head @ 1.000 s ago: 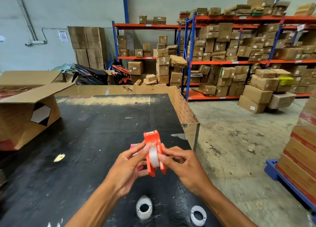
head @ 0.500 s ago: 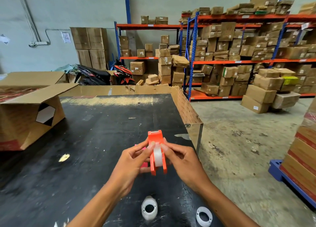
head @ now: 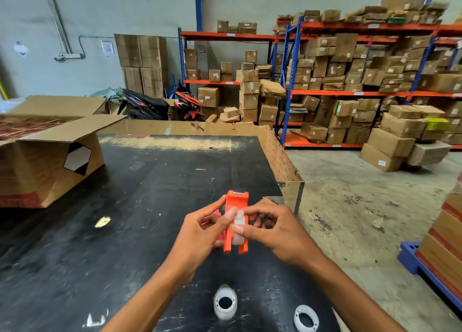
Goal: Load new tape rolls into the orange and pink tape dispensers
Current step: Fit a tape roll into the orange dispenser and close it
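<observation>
Orange dispenser (head: 236, 206) between both hands' fingers (head: 231, 213)

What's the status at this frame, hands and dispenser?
Both hands, left and right, on orange dispenser, thumbs pressing clear roll. Pink dispenser mostly hidden behind. Nothing blocking.

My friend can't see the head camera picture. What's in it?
Two bare hands, left hand and right hand, hold an orange plastic tape dispenser with a clear tape roll above a black table; two white rings lie nearer.
</observation>
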`<state>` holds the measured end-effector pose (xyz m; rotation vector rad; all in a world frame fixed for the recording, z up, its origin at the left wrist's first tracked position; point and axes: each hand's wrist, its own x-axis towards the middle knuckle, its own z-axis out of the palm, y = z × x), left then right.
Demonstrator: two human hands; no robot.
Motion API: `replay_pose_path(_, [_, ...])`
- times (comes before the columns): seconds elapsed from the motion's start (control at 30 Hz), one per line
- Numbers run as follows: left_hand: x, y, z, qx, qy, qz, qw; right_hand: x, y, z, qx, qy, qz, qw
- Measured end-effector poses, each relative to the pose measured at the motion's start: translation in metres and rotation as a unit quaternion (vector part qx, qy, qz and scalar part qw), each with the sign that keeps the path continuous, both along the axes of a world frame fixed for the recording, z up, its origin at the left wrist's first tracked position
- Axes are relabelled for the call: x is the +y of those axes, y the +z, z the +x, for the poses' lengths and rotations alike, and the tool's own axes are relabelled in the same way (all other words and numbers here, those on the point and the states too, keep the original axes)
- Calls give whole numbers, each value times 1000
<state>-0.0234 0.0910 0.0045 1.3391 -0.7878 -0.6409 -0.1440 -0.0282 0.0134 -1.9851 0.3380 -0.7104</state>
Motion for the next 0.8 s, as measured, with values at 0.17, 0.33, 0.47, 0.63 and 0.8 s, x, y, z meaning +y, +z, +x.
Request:
replay_pose_path(0.17, [1, 2, 0, -8, 2, 6, 1000, -1, 14, 0, -28, 17, 28, 999])
replay_pose_path(0.33, [1, 10, -3, -23, -27, 8, 999, -9, 34, 2, -81, -41, -28, 995])
replay_pose_path(0.47, [4, 16, -6, -29, -41, 20, 999, -22, 47, 6, -60, -47, -40, 996])
replay_pose_path(0.63, [3, 23, -10, -30, -51, 30, 998, -24, 45, 13, -43, -52, -21, 998])
replay_pose_path(0.8, [1, 16, -4, -56, -45, 52, 996, -24, 46, 15, -6, -46, -29, 999])
